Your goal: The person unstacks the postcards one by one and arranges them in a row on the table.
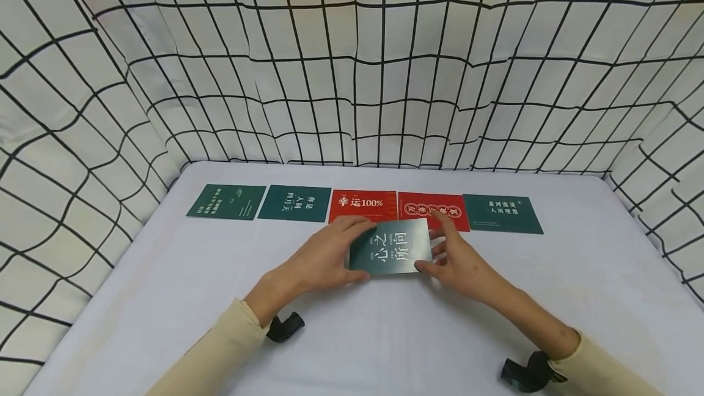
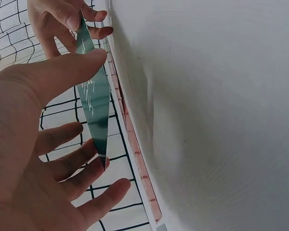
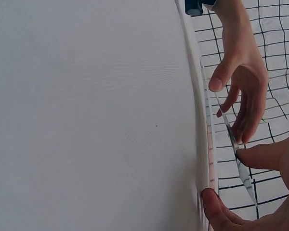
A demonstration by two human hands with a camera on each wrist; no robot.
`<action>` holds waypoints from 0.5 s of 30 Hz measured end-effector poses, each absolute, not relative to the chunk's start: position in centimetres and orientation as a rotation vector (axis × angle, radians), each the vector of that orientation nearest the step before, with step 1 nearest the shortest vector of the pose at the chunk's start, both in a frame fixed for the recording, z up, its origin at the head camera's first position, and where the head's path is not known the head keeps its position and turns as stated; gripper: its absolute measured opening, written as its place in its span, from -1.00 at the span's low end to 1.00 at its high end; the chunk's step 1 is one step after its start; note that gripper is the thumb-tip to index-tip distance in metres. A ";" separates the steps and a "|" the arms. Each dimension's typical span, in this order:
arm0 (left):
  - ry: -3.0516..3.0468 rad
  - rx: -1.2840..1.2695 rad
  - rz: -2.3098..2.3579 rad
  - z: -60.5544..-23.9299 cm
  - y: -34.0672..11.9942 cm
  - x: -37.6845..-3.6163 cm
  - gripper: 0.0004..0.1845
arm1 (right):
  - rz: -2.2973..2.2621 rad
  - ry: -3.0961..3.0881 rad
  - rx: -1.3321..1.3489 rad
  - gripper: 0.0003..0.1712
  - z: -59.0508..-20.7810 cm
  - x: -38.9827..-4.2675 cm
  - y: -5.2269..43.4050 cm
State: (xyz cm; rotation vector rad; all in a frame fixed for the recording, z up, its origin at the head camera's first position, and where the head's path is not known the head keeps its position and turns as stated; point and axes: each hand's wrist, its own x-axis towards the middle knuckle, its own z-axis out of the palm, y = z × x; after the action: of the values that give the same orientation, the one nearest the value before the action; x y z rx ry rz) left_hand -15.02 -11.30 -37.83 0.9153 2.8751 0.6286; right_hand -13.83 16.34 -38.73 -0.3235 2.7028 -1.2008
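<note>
Dark green glossy card with white characters (image 1: 392,247) held above the white table (image 1: 165,274), between both hands. Left hand (image 1: 324,256) pinches its left edge, thumb on top; right hand (image 1: 459,261) grips the right edge, though its fingers underneath are hard to make out. Just behind lies a row of five green and red cards (image 1: 363,203).

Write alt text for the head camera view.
Two hands, left hand and right hand, hold a dark green rectangular card above a white table. Behind it lie five cards in a row, three green and two red.
</note>
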 end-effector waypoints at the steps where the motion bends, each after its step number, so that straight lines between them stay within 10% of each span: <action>1: 2.880 0.914 0.634 -37.8 -11.3 -15.1 0.01 | -1.213 2.692 -0.316 0.24 -38.8 -13.8 16.4; 15: 2.952 0.902 0.646 -37.7 -10.5 -15.8 -0.01 | -1.662 2.356 -0.170 -0.03 -38.1 -13.7 16.8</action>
State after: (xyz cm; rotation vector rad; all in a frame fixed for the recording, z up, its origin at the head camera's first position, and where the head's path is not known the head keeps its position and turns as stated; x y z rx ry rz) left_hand -15.81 -10.49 -37.75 0.9023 2.9522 0.6457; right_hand -13.66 16.84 -38.08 -0.1704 2.3563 -1.6621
